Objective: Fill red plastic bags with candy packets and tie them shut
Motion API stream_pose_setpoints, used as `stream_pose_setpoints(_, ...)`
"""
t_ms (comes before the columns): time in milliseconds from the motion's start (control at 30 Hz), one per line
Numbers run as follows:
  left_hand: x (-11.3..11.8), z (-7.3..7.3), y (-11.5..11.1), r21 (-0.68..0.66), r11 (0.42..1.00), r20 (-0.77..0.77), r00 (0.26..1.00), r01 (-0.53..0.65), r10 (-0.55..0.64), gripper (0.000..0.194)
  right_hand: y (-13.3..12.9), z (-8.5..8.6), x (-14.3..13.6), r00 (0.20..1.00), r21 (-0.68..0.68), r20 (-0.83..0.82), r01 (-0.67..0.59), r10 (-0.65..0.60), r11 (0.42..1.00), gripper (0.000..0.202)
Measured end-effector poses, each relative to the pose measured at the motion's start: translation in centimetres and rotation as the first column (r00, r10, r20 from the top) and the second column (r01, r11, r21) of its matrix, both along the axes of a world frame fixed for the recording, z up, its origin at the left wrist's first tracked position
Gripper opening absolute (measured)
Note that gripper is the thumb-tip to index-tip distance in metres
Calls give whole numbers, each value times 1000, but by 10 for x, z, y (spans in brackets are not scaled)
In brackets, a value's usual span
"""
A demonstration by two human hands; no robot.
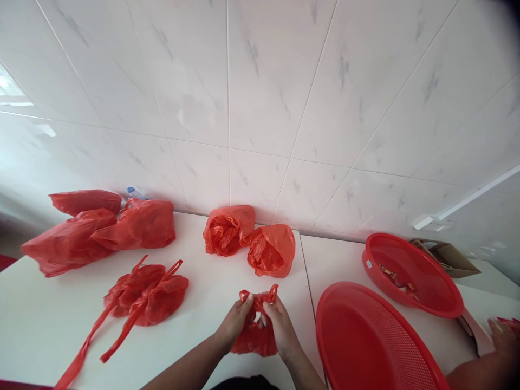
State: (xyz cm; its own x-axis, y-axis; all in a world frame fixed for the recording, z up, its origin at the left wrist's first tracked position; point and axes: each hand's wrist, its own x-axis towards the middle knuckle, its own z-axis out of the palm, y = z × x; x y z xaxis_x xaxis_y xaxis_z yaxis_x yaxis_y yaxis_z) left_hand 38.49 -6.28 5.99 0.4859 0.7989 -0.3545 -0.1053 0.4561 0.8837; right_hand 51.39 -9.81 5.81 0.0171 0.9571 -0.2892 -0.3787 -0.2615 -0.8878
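Close in front of me, at the table's near side, a red plastic bag (255, 342) is gathered between both hands. My left hand (238, 319) pinches the left side of its neck, thumb uppermost. On the right side, my right hand (280, 322) grips the neck the same way. Above my fingers stick up small red loops of the bag's handles. What the bag contains is hidden. Nearest beyond my hands are two rolled red bags, one (271, 252) to the right and the other (227, 230) to the left, their crumpled openings facing me.
At left lie several filled red bags (140, 225) and a red bag with long handles (148, 298). A blue-capped bottle (134, 192) stands behind. Right are a red basket (345, 336), a red basin (434, 271) with small wrapped pieces, a cardboard box (450, 259) and another person's hand (504, 338).
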Motion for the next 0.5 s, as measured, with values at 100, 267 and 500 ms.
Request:
stream_pose_setpoints(100,3,5,10,-114,991,82,993,-76,85,50,1,11,5,987,31,-155,-46,50,998,42)
stream_pose_setpoints(267,3,9,21,-213,969,139,978,-123,155,43,6,11,15,982,59,128,-148,140,987,40)
stream_pose_setpoints(500,-1,12,13,-35,999,81,997,17,-14,43,15,-19,13,906,-23,424,5,5,1000,21)
